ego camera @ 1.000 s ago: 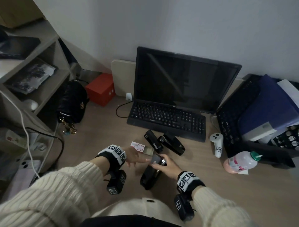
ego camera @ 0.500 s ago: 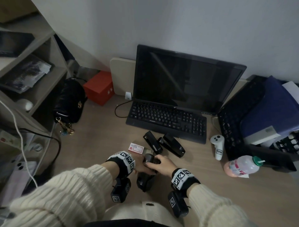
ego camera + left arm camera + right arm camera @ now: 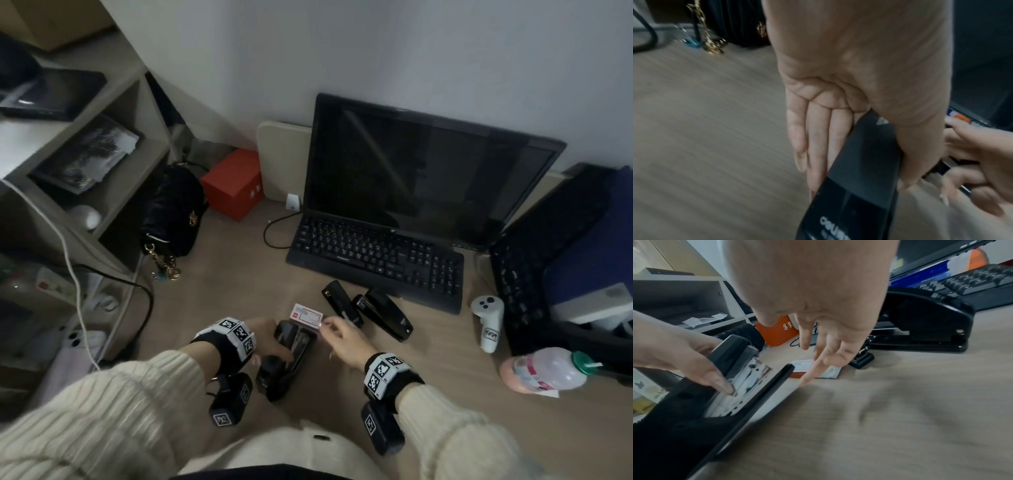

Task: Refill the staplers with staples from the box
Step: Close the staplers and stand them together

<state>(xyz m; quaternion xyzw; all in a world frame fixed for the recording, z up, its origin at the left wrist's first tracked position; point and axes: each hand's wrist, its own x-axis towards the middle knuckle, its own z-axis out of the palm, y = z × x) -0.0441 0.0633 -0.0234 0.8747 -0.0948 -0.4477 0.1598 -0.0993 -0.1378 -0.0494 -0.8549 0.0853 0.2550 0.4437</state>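
Observation:
A black stapler (image 3: pixel 291 356) lies on the desk just in front of me with its lid swung up. My left hand (image 3: pixel 274 342) grips that lid (image 3: pixel 859 162) between thumb and fingers, and the bare metal magazine (image 3: pixel 740 386) shows beneath. A small red and white staple box (image 3: pixel 307 315) lies flat just beyond the stapler. My right hand (image 3: pixel 330 329) reaches over it with straight fingers, fingertips (image 3: pixel 804 381) at the box's near edge (image 3: pixel 824 371), holding nothing. Two more black staplers (image 3: pixel 342 303) (image 3: pixel 383 313) lie closed to the right of the box.
A black keyboard (image 3: pixel 376 253) and dark monitor (image 3: pixel 428 171) stand behind the staplers. A white controller (image 3: pixel 488 322), a bottle (image 3: pixel 544 373) and a second keyboard (image 3: pixel 548 240) sit at the right. At the left are a black handbag (image 3: pixel 174 209), a red box (image 3: pixel 233 185) and a shelf (image 3: pixel 102 137).
Both hands were on the near stapler. Now its lid stands open in my left hand, and my right hand has let go and moved forward to the staple box.

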